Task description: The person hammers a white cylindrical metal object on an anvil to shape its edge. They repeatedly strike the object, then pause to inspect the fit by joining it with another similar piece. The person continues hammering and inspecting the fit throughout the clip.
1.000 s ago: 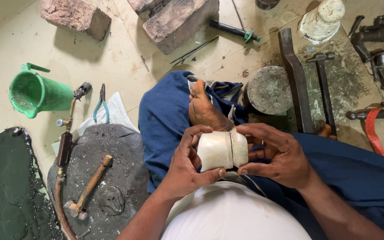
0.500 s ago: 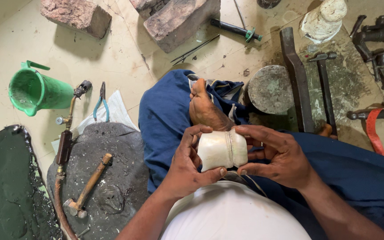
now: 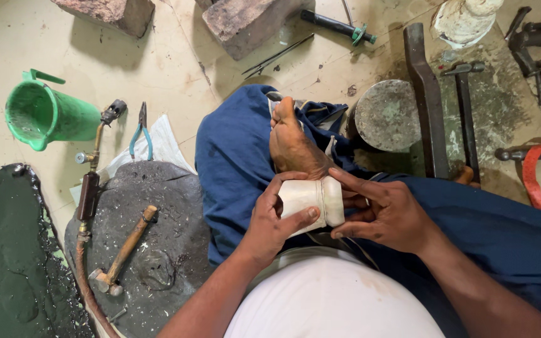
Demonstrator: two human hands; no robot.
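A dark round stone slab (image 3: 158,244) is seen on the floor at left, a wooden-handled hammer (image 3: 123,250) lying on it. A small white cylindrical plaster-like piece (image 3: 311,201) is held over the lap, gripped by the curled left hand (image 3: 270,219); the right hand (image 3: 389,216) is pressed against its end, fingers extended.

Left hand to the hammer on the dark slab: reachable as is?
Probably yes, but not freely: the left hand is wrapped around the white jar. The hammer lies uncovered on that side with nothing between.
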